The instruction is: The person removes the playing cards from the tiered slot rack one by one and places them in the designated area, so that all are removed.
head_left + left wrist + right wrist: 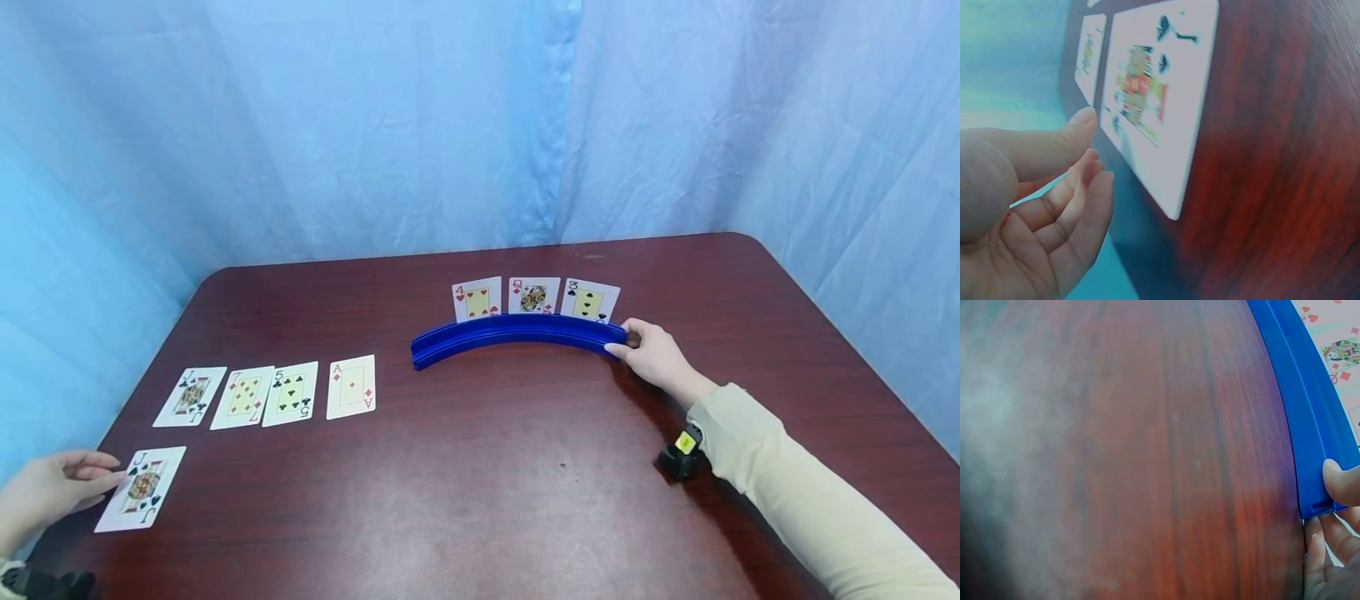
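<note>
Table (487, 467): right hand (656, 354) pinches rack (517, 327) — left hand (56, 490), slightly parted, beside spade jack (144, 490).

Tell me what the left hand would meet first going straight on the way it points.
Most likely the jack of spades: its left edge lies right by the fingers of the left hand, though whether they touch is unclear.

Curtained-off space, blue drapes (375, 125) behind and on both sides, reddish-brown tabletop (465, 483)
</note>
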The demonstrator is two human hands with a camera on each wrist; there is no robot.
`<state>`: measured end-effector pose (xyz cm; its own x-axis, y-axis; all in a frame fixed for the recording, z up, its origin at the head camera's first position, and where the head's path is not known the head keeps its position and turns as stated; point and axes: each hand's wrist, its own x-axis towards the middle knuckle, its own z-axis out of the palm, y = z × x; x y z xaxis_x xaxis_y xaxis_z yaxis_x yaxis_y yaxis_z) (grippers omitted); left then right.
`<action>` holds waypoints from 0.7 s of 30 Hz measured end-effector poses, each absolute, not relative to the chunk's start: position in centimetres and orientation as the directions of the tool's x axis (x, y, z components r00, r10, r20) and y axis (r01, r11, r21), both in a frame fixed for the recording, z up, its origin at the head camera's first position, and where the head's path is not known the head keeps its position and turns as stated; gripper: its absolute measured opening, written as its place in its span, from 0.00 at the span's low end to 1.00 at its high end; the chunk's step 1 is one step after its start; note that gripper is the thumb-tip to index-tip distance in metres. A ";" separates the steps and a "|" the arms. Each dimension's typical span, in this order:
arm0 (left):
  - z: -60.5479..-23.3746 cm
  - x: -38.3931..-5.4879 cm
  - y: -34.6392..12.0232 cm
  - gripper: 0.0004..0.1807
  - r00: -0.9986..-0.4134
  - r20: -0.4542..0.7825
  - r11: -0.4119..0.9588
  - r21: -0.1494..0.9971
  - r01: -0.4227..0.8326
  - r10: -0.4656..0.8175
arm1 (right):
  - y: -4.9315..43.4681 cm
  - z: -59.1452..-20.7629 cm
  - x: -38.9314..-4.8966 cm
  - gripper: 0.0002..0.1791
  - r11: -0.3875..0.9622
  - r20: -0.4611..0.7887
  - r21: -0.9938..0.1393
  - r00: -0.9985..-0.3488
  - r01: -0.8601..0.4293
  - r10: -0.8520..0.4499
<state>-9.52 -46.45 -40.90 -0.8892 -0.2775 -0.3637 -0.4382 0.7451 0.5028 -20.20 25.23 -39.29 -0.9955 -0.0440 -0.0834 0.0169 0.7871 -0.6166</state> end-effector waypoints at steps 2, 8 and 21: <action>-40.5 -9.6 -46.2 0.26 -0.891 -0.353 0.750 0.495 -0.438 -0.286 | 25.2 -39.3 -20.2 0.10 0.787 -0.083 -0.616 -0.996 0.017 -0.044; -39.1 -9.7 -45.5 0.31 -0.919 -0.297 0.795 0.476 -0.377 -0.258 | 25.3 -39.4 -20.3 0.10 0.789 -0.079 -0.614 -0.996 0.014 -0.044; -34.7 -9.9 -40.7 0.28 -0.984 -0.108 0.896 0.408 -0.176 -0.144 | 25.3 -39.5 -20.3 0.10 0.787 -0.071 -0.616 -0.996 0.007 -0.046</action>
